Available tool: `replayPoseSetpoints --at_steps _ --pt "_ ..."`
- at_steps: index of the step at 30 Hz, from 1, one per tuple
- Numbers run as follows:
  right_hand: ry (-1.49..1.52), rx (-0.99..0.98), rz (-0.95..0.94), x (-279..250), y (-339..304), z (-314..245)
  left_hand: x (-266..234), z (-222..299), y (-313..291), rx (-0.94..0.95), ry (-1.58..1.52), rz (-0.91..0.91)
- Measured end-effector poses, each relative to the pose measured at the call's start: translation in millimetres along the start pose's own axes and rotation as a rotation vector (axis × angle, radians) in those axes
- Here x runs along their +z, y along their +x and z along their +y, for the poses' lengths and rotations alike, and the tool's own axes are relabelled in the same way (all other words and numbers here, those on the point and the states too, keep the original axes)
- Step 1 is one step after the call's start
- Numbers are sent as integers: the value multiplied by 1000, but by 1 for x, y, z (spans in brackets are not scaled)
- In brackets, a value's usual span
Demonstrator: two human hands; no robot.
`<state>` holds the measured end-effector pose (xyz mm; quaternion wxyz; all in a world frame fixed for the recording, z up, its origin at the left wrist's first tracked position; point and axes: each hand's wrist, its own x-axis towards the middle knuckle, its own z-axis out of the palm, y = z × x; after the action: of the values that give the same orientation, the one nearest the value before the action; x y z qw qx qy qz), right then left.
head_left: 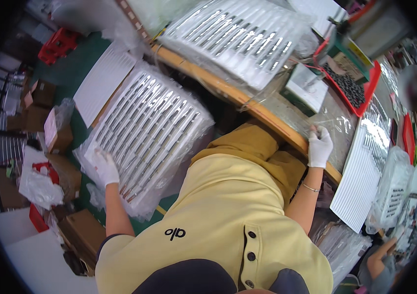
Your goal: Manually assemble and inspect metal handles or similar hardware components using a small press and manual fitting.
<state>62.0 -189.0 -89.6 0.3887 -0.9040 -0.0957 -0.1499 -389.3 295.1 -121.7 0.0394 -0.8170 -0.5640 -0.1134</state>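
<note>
My left hand (104,169), in a white glove with bare-looking fingertips, lies with fingers stretched out on the left edge of a white slotted tray (137,130). The tray holds rows of shiny, narrow metal-looking pieces, and clear plastic film is wrapped around its sides. My right hand (320,146), also gloved, is at the wooden edge of the workbench (287,130), its fingers curled together. Clear plastic film (338,123) lies on the bench beside these fingers; what they pinch, if anything, is too small to make out.
Another filled tray (240,39) lies on the bench, near a small white-topped box (305,88) and a red bin (348,81) of dark small parts. White ribbed sheets (358,181) stand at right. Cardboard boxes (83,235) crowd the left floor. Another person's arm (377,259) shows lower right.
</note>
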Motion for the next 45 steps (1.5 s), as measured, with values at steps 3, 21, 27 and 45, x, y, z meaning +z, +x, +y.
replayPoseSetpoints --at_steps 3,21,27,45 --pt "40 114 -71 -15 -3 -14 -29 30 18 -20 -54 54" --pt "274 420 169 -21 3 -9 -63 527 43 1087 -1114 69" --pt "357 546 230 -29 8 -16 -67 542 37 1089 -1152 171" --pt "555 366 -134 -35 16 10 -143 565 -131 2222 -1235 -319"
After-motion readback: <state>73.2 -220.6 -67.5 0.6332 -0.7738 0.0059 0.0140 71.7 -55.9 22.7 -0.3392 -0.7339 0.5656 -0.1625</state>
